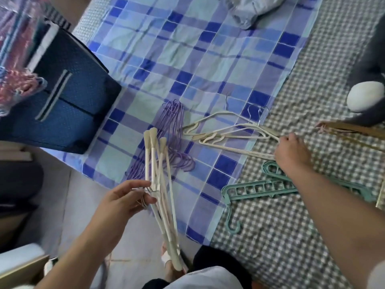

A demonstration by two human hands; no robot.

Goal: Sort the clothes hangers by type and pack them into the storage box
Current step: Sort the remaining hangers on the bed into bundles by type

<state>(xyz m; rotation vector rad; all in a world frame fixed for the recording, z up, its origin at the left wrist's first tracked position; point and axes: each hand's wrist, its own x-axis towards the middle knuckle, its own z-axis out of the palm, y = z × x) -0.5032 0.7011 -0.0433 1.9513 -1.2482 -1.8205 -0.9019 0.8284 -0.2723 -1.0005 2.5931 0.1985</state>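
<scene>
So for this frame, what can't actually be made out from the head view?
- Storage box: its inside is out of sight, its left part cut by the frame edge.
- Pink hangers, upper left: motion-blurred, no count possible.
- Green hangers: partly under the right forearm.
- Cream hangers in the left hand: overlapping, count unclear.
- Right hand: fingertips hidden.

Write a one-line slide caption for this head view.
Left hand holds cream hangers; right hand grips more beside teal hangers.
</scene>
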